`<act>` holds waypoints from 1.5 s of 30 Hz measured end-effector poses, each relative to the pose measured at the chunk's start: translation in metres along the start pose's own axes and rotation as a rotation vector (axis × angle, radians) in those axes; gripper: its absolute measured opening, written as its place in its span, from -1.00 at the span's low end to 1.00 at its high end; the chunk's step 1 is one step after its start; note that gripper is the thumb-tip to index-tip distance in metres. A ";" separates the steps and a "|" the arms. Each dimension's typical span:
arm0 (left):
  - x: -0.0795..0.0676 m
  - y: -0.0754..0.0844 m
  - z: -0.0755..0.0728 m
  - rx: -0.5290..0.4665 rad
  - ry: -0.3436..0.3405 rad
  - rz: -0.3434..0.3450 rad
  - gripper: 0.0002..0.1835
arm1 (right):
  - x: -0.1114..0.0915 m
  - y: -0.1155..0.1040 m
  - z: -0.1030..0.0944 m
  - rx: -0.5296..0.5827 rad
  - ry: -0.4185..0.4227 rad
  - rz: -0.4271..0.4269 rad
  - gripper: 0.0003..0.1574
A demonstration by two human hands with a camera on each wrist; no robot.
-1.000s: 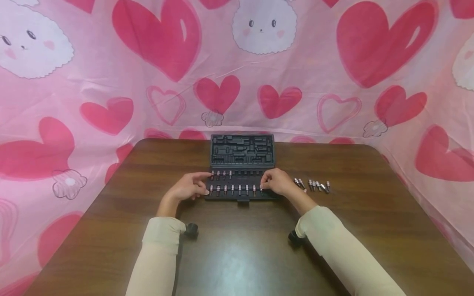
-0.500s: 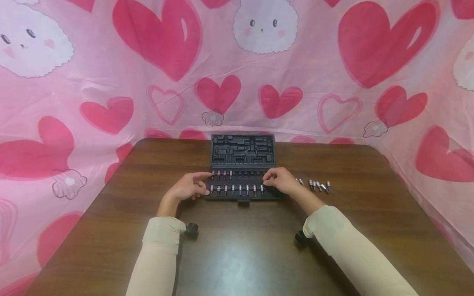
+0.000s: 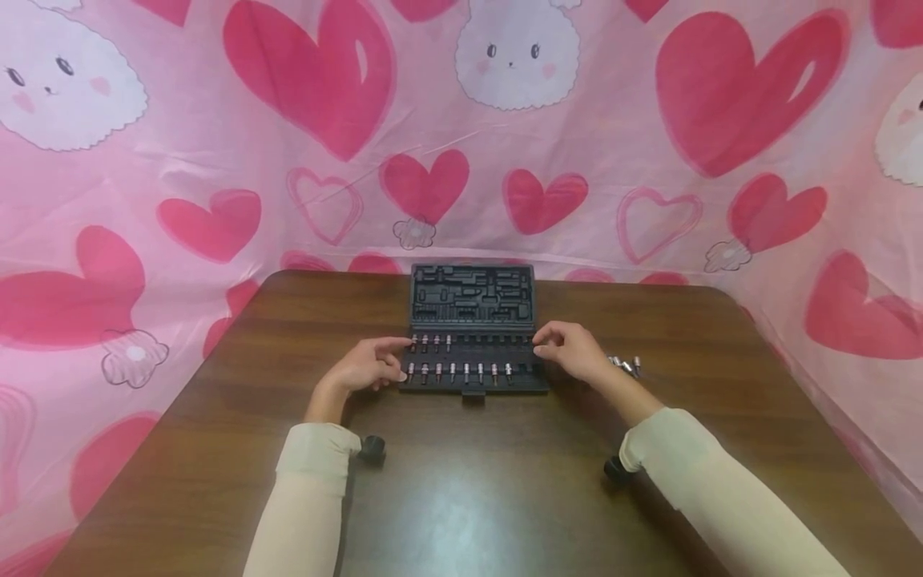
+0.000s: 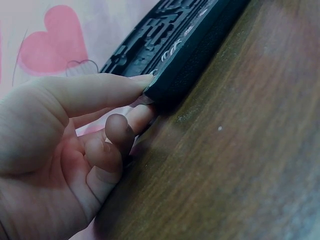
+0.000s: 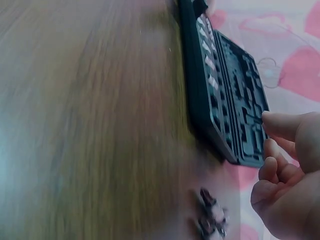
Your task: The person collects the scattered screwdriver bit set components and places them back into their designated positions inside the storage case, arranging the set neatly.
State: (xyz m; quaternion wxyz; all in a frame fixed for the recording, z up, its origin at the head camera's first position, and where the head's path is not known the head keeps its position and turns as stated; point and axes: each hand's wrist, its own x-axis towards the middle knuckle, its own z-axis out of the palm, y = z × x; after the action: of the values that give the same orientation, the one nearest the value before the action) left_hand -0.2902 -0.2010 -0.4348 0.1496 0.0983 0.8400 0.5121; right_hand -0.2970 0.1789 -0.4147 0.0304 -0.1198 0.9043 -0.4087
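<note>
A black plastic case (image 3: 479, 353) lies open on the table, its moulded lid (image 3: 472, 294) tilted up behind. Small metal bit sockets fill most of the front row (image 3: 466, 371), and several more stand at the left of the back row (image 3: 437, 343). At the case's left side, my left hand (image 3: 364, 365) grips the edge between thumb and fingers; the left wrist view has the thumb (image 4: 107, 92) on the corner. My right hand (image 3: 574, 353) hovers by the right side with nothing in it, fingers loosely bent. Its thumb and fingertips overlap the lid in the right wrist view.
Loose bit sockets (image 3: 626, 366) lie on the brown table (image 3: 447, 481) right of the case, partly hidden behind the right hand. A pink cloth (image 3: 490, 128) with hearts hangs along the back and sides of the table.
My right hand has let go of the socket at the right end of the front row and moved right, off the case toward the loose sockets. The left hand has stayed still.
</note>
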 end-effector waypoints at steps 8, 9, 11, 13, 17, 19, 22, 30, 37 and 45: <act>0.000 -0.005 0.000 0.007 0.008 -0.012 -0.34 | -0.009 0.017 -0.017 -0.050 0.014 0.004 -0.81; 0.000 -0.006 0.000 0.002 0.008 -0.009 -0.33 | -0.011 0.020 -0.019 -0.063 0.019 -0.001 -0.81; 0.000 -0.006 0.000 -0.005 0.004 0.003 -0.33 | -0.013 0.025 -0.023 -0.077 0.028 -0.013 -0.81; 0.001 -0.008 0.000 -0.014 0.003 0.008 -0.32 | -0.016 0.029 -0.027 -0.083 0.035 -0.021 -0.82; 0.002 -0.010 0.000 -0.016 -0.005 0.026 -0.31 | -0.020 0.039 -0.038 -0.092 0.049 -0.028 -0.82; 0.002 -0.010 0.000 -0.016 -0.005 0.025 -0.31 | -0.023 0.043 -0.044 -0.099 0.056 -0.019 -0.80; 0.002 -0.009 0.000 -0.012 -0.004 0.019 -0.31 | -0.026 0.050 -0.053 -0.124 0.072 -0.017 -0.79; 0.001 -0.006 0.001 0.001 0.006 -0.008 -0.34 | -0.033 0.067 -0.077 -0.241 0.101 -0.032 -0.83; 0.002 -0.008 0.001 0.005 0.011 -0.005 -0.34 | -0.037 0.085 -0.090 -0.293 0.069 -0.028 -0.84; -0.012 0.017 0.003 0.006 -0.004 -0.006 -0.37 | -0.044 0.102 -0.099 -0.375 0.086 -0.006 -0.82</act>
State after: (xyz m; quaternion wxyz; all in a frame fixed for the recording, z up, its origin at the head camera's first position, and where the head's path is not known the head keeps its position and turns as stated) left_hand -0.2777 -0.1943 -0.4194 0.1527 0.0975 0.8416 0.5088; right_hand -0.2893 0.3273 -0.4273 -0.0324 -0.1086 0.9647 -0.2377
